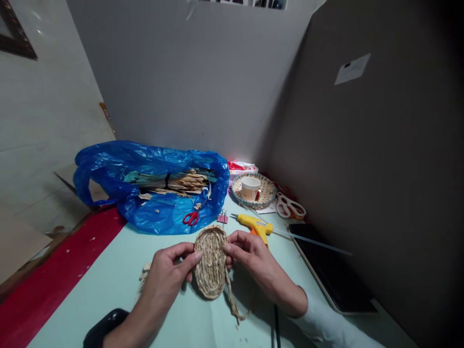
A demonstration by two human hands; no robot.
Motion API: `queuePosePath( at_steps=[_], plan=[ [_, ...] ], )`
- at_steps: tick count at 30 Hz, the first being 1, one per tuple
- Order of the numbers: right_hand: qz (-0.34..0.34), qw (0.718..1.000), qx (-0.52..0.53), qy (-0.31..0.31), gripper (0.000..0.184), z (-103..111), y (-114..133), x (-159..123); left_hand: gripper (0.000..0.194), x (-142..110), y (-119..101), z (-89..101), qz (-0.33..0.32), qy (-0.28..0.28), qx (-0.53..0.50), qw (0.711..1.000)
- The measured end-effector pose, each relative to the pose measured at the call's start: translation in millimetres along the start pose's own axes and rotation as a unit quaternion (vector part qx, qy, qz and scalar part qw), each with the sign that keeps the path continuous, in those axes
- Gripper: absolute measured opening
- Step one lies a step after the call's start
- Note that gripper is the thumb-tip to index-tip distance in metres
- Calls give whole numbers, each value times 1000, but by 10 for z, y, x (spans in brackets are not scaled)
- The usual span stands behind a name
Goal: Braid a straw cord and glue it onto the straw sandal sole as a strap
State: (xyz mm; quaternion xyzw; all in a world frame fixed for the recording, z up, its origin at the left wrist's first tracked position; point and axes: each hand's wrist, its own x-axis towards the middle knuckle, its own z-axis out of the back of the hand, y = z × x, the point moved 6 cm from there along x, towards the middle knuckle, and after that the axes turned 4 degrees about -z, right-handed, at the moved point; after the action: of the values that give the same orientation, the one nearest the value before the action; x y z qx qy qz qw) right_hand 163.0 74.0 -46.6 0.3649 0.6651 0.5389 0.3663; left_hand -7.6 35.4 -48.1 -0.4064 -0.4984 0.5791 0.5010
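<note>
An oval coil of braided straw [210, 263] is held up between my two hands, just above the pale green table. My left hand [170, 266] pinches its left edge between thumb and fingers. On the opposite edge, my right hand [250, 251] grips it the same way, near the top. From the coil's right side a loose braid tail [234, 302] hangs down and curls at its end. Behind my right hand lies a yellow glue gun [255, 224] with a long clear glue stick in it. Some fingers are hidden behind the coil.
A blue plastic bag [152, 154] with bundled dry strips lies at the back left, small red scissors [191, 218] on its edge. Near it is a pink binder clip [222, 217]. A woven tray [270, 191] holds a cup [250, 187]. White-handled scissors [290, 207] and a dark tablet [329, 266] lie right.
</note>
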Motion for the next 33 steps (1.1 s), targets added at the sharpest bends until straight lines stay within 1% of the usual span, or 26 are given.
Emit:
queuePosePath(
  at_steps=[6, 11, 16, 19, 22, 25, 29, 33],
  plan=[
    [-15, 1000, 9, -3, 45, 25, -42, 19, 26, 10, 26, -13, 1, 16, -10, 1000],
    [-15, 1000, 12, -3, 45, 18, -18, 14, 29, 12, 44, -17, -12, 28, 9, 999],
    [-11, 1000, 22, -3, 45, -4, 1, 1, 21, 36, 124, -50, 4, 62, 47, 997],
    [-9, 1000, 30, 0, 45, -8, -9, 0, 33, 43, 158, -54, 10, 70, 51, 996],
    [-6, 999, 34, -1, 46, -5, -17, 1, 33, 43, 174, -47, 1, 76, 46, 996],
    [-4, 999, 36, -3, 47, 0, -18, 10, 22, 44, 163, -28, -17, 69, 33, 997],
    [-16, 999, 40, 0, 49, 6, -36, 36, 28, 49, 136, -5, -25, 40, 2, 999],
    [-39, 998, 53, -2, 50, 21, -93, 62, 32, 46, 215, -5, 4, 12, -17, 1000]
  ],
)
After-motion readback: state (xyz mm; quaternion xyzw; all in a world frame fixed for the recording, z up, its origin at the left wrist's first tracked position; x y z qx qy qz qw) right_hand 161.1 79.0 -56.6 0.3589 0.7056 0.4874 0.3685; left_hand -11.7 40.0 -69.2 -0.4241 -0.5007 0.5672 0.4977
